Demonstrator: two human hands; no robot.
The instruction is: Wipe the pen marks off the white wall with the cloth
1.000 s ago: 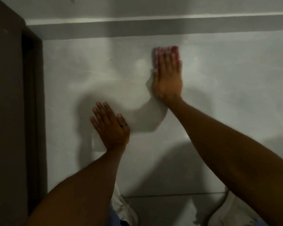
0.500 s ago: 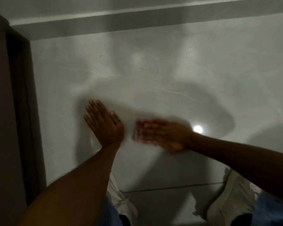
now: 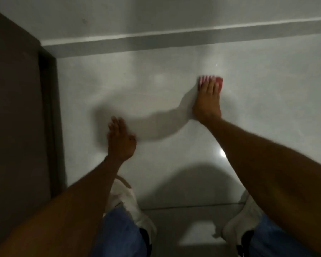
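Note:
My right hand lies flat on the white wall, fingers pointing up, pressing a red cloth against it. Only the cloth's edges show beyond the fingertips. My left hand rests flat on the wall lower and to the left, fingers together, holding nothing. A small dark spot sits on the upper wall band. No pen marks are distinct near the cloth in this dim, blurred frame.
A dark door frame runs down the left side. A pale ledge strip crosses the wall above the hands. Below are my white shoes and blue trouser legs on the tiled floor.
My right hand swept with the cloth from high on the wall down beside the left hand, then back up and to the right. The left hand stayed pressed on the wall.

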